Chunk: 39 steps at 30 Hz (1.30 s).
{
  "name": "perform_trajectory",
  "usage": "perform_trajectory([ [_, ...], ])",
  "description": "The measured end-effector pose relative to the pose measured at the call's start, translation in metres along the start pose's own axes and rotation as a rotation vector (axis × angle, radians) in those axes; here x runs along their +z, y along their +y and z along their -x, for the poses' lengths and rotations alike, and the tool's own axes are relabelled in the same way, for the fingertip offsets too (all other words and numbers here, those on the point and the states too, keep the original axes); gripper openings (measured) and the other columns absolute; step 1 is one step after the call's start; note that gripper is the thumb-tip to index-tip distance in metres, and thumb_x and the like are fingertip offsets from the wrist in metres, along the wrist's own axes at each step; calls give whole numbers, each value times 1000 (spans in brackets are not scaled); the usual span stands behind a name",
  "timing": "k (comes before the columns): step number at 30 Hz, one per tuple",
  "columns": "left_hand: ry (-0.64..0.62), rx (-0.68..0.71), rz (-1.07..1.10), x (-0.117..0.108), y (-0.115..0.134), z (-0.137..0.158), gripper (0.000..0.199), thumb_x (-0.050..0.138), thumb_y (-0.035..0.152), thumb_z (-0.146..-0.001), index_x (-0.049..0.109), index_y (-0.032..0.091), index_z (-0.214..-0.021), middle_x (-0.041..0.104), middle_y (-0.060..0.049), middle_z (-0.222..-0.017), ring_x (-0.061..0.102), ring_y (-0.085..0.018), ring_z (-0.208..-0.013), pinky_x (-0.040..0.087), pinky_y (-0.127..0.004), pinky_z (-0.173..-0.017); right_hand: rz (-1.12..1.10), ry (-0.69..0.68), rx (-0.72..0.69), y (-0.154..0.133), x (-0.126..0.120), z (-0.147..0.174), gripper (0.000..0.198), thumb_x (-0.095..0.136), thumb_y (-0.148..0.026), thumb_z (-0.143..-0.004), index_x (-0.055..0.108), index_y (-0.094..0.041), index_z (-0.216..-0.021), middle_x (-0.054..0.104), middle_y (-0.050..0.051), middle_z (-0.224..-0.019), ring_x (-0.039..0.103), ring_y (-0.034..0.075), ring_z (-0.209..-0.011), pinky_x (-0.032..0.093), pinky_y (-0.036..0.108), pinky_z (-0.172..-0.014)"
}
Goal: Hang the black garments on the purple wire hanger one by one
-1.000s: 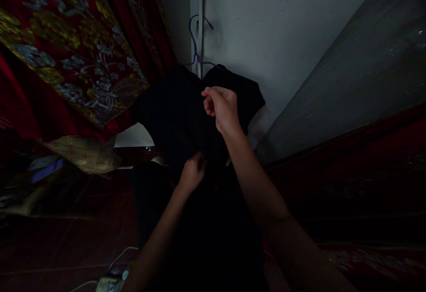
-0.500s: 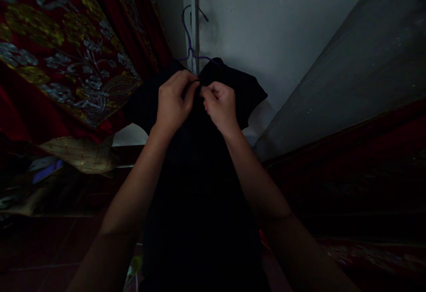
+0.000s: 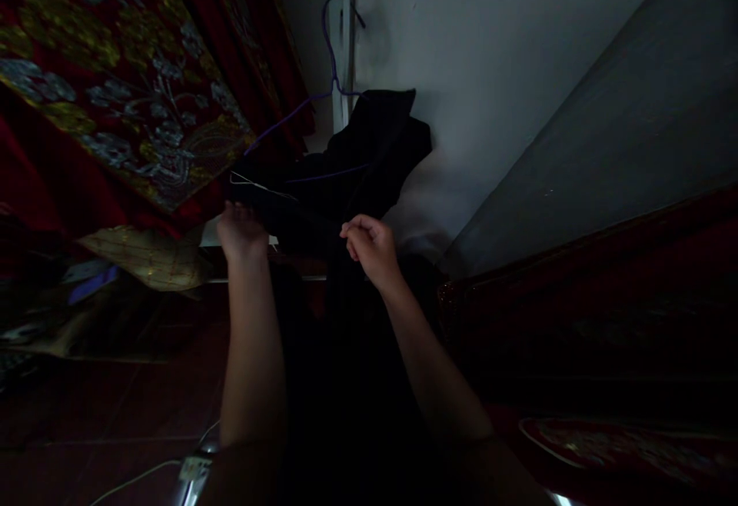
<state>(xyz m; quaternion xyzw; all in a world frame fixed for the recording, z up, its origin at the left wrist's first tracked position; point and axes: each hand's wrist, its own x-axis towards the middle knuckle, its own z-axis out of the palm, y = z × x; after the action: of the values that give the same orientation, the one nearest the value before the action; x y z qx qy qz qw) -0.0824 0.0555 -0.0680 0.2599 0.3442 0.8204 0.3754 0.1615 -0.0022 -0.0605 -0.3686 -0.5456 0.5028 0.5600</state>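
Observation:
A dark short-sleeved garment (image 3: 383,133) hangs from a purple wire hanger (image 3: 334,87) hooked at the wall. Its right shoulder is still over the hanger; on the left the hanger's arm is bare. My right hand (image 3: 372,248) is closed in a pinch on the front edge of the cloth. Palm up, my left hand (image 3: 243,231) has its fingers stretched against the dark cloth below the hanger's left end. Thin pale strings (image 3: 262,185) lie across the opened neck area. Much of the garment's lower part is lost in the dark.
Red cloth with gold and silver embroidery (image 3: 167,106) hangs at the left, close to my left hand. A pale wall (image 3: 490,52) stands behind. A power strip with a white cable (image 3: 196,467) lies on the red tiled floor (image 3: 115,414).
Both hands have come down from the neckline and moved apart, the left one toward the left and turned palm up. The garment's left shoulder has slipped off the hanger, and its front is pulled open.

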Motion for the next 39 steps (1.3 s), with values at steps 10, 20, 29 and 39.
perform_trajectory([
  [10, 21, -285, 25, 19, -56, 97, 17, 72, 27, -78, 59, 17, -82, 63, 2, -75, 61, -11, -70, 49, -21, -70, -127, 292, 86, 36, -22, 33, 28, 64, -47, -81, 58, -21, -75, 41, -8, -48, 36, 8, -42, 26, 22, -42],
  [20, -425, -67, -106, 71, -11, 139, 24, 74, 43, -85, 67, 20, -87, 66, -3, -92, 63, -16, -87, 52, -26, -82, 101, 165, 0, 39, -31, 41, 26, 68, -44, -82, 66, -21, -95, 69, 5, -96, 65, 20, -93, 49, 32, -84],
  [29, -474, 299, -478, 75, -16, 134, 29, 63, 48, -95, 73, 21, -97, 65, -8, -114, 60, -22, -116, 46, -35, -105, 127, -238, -84, 3, -16, 20, 14, 54, -34, -84, 60, -21, -83, 61, 1, -78, 55, 17, -75, 47, 29, -71],
  [39, -1187, -120, -1011, 5, -14, 113, 49, 52, 61, -96, 69, 16, -85, 71, -5, -79, 65, -21, -71, 50, -29, -63, 372, -294, -326, -55, -69, -80, 18, 51, -23, -77, 68, -19, -79, 68, 2, -81, 60, 18, -81, 48, 31, -81],
])
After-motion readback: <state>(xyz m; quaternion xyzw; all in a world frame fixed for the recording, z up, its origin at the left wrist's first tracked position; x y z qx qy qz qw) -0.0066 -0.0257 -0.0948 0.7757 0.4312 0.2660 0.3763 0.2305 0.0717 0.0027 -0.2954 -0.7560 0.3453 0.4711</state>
